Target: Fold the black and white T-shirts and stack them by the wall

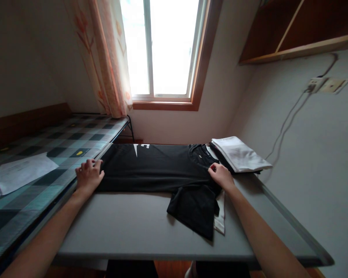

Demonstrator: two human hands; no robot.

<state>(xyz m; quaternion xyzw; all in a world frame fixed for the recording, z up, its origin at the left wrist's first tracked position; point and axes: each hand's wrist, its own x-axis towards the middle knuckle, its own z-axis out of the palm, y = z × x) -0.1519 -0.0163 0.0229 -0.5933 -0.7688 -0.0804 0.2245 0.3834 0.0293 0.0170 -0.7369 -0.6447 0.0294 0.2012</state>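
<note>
A black T-shirt [150, 170] lies on the grey table, folded into a long strip with its collar to the right. White print shows near its far left edge. One short sleeve [194, 208] hangs toward me, with a white piece of cloth or paper [220, 222] partly hidden under it. My left hand [89, 175] rests at the hem end, fingers apart, thumb side by the fabric. At the shoulder beside the collar, my right hand [222, 175] pinches the T-shirt between thumb and fingers.
Folded white and black clothes [239, 154] are stacked at the table's [127, 227] right. A bed with a checked cover [84, 135] adjoins on the left, bearing white paper sheets [26, 173]. Cords hang from a wall socket [316, 85]. Behind are a curtain [104, 58] and a window.
</note>
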